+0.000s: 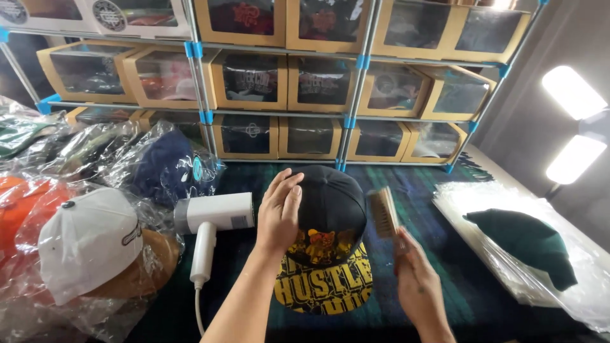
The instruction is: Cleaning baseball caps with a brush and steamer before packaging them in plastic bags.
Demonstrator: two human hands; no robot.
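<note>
A black cap [333, 209] with a yellow and black printed brim lies on the dark cloth in front of me, brim toward me. My left hand [278, 213] rests flat on the left side of its crown, fingers together. My right hand [413, 279] grips the handle of a wooden bristle brush [383, 213], which stands against the right side of the crown.
A white handheld steamer [213, 219] lies left of the cap, cord trailing toward me. Bagged caps are piled at the left, a white one [89, 241] nearest. A dark green cap [527, 241] lies on plastic bags at right. Shelves of windowed cardboard boxes [318, 82] stand behind.
</note>
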